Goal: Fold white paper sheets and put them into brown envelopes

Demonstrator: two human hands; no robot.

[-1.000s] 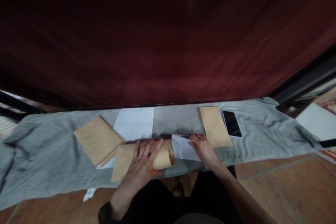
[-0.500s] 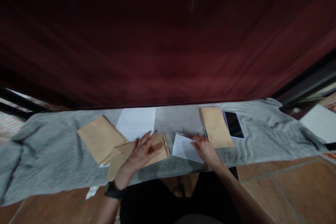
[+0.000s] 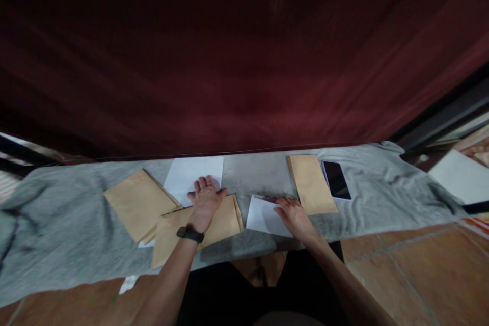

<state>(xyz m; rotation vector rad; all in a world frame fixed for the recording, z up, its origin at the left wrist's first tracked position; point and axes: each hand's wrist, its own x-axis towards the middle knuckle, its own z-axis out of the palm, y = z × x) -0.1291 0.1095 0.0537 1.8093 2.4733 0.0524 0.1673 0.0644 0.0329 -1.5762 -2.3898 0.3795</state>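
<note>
My left hand (image 3: 206, 197) is open, fingers spread, over the near part of a white paper sheet (image 3: 187, 170). Its wrist, with a dark watch, crosses above a stack of brown envelopes (image 3: 223, 216). To the right, my right hand (image 3: 295, 216) has its fingers and thumb closed on the right side of a smaller white paper (image 3: 263, 215), which looks folded. Part of that paper is hidden under the hand. Another pair or stack of brown envelopes (image 3: 313, 186) lies just beyond my right fingers.
More brown envelopes (image 3: 139, 201) lie at an angle on the left, a bit of white paper under them. A phone (image 3: 336, 180) rests right of the right-hand envelopes. Grey cloth (image 3: 382, 193) covers the narrow surface; a dark red curtain (image 3: 237, 86) hangs behind it.
My left hand has moved forward off the middle envelope stack onto the white sheet, fingers spreading. My right hand stays on the smaller paper. The view has shifted slightly.
</note>
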